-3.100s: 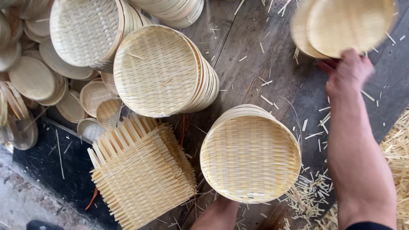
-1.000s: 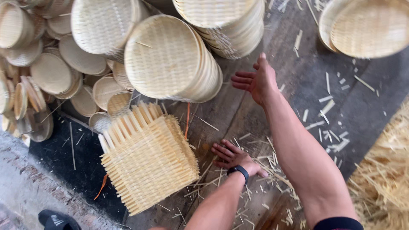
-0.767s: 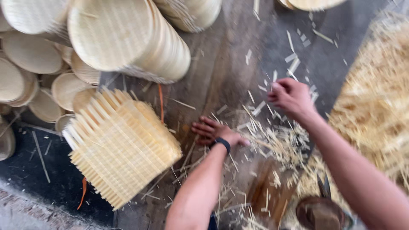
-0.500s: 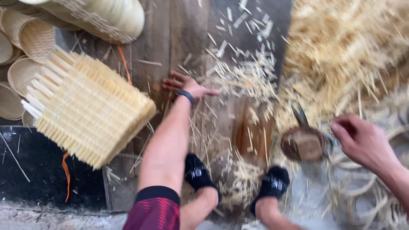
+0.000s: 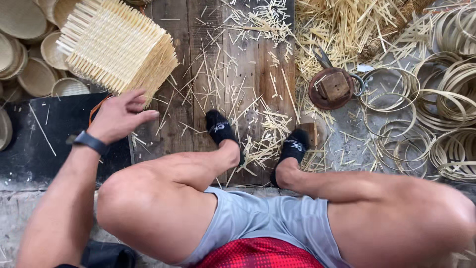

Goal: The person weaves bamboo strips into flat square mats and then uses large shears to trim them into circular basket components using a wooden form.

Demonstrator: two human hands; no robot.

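Reaching left hand (image 5: 120,117), grip released, fingers spread, just beside pale unfinished woven basket (image 5: 116,45) with loose upright slats

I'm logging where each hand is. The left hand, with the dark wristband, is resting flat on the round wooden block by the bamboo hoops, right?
No. In the head view the left hand with the wristband is beside the square woven basket, fingers spread, holding nothing. The round wooden block lies untouched by the hoops.

Bamboo rings (image 5: 436,99) lie right, a round wooden block (image 5: 331,88) and scissors (image 5: 323,57) amid strips.
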